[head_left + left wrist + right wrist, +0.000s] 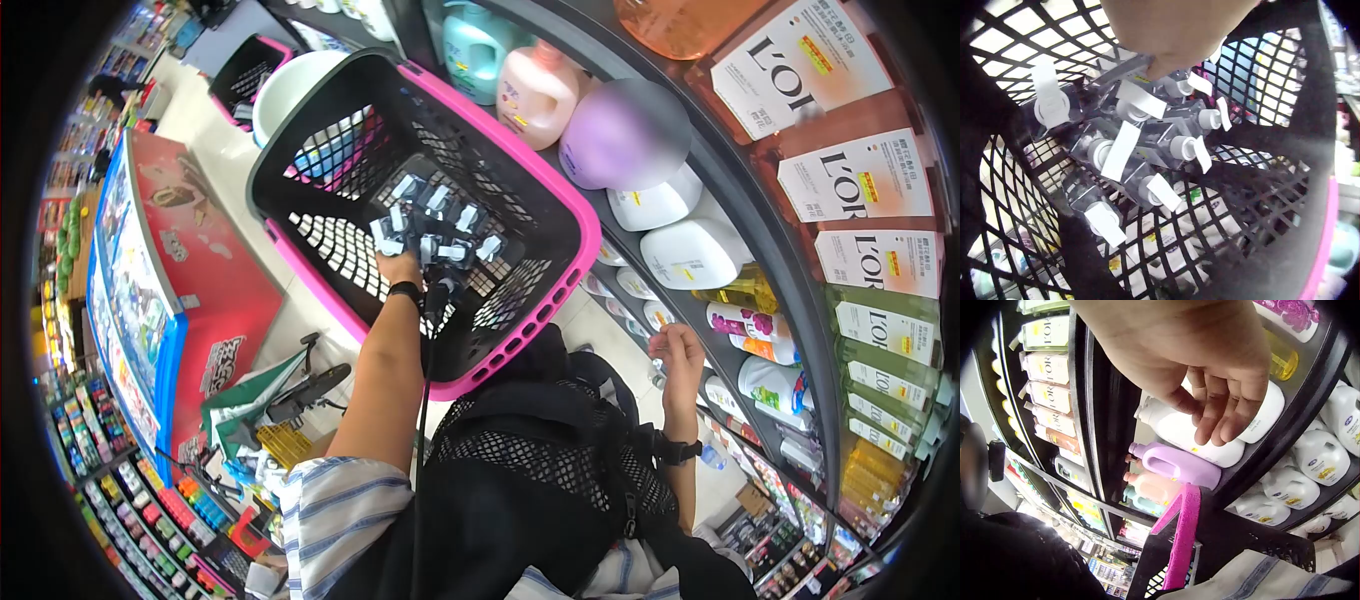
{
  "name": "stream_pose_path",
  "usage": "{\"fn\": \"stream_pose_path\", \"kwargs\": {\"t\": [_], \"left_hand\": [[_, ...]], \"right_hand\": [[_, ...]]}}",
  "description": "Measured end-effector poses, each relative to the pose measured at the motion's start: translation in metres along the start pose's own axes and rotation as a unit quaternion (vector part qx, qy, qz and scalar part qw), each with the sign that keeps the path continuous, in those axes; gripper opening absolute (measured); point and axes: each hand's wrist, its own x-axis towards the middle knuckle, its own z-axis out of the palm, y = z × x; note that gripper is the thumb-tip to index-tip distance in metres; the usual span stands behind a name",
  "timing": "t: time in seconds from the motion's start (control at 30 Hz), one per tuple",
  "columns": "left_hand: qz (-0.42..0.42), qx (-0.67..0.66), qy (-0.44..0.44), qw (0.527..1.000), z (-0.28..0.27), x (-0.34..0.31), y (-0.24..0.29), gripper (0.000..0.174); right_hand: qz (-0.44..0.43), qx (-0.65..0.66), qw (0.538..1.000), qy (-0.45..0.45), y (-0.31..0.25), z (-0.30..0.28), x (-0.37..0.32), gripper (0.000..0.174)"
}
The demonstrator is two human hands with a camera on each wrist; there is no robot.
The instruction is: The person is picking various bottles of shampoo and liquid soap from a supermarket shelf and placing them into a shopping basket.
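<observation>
My left hand (pixel 400 268) reaches down into a black shopping basket (pixel 520 195) with a pink rim. Inside lie several clear, squarish bottles (pixel 1169 147) with white caps, and white strips stick out from the caps. In the left wrist view a fingertip touches a clear bottle (pixel 1124 70) at the top of the heap. The other fingers are hidden, so I cannot tell whether they grip it. My right hand (pixel 1225 394) hangs beside the shelf with loosely bent fingers and nothing in it. Below it in the right wrist view are white jugs (pixel 1172 422) and a purple jug (pixel 1175 464).
A shelf rack (pixel 815 330) with L'Or-labelled bottles (pixel 860 180) runs along the right, near the basket's rim. A red and blue freezer chest (pixel 215 260) stands left across the aisle. Near it are a green cloth item (pixel 245 395) and a second basket (pixel 245 75).
</observation>
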Motion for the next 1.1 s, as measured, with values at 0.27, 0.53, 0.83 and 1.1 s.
{"fn": "stream_pose_path", "kwargs": {"t": [0.27, 0.53, 0.83, 1.1], "left_hand": [[-0.075, 0.090, 0.053, 0.992, 0.010, -0.001, -0.030, 0.065], [-0.031, 0.003, -0.016, 0.999, 0.002, 0.022, -0.106, 0.040], [-0.050, 0.273, -0.202, 0.939, -0.013, 0.000, -0.013, 0.032], [0.246, 0.514, -0.180, 0.802, -0.017, -0.017, 0.050, 0.038]], "right_hand": [[0.052, -0.037, 0.997, 0.046, 0.016, -0.014, -0.010, 0.020], [0.028, -0.048, 0.998, 0.017, 0.035, -0.019, -0.014, 0.019], [0.032, -0.006, 0.999, -0.011, 0.052, -0.030, 0.007, 0.015], [-0.020, -0.049, 0.995, -0.082, 0.048, -0.081, 0.015, 0.029]]}}
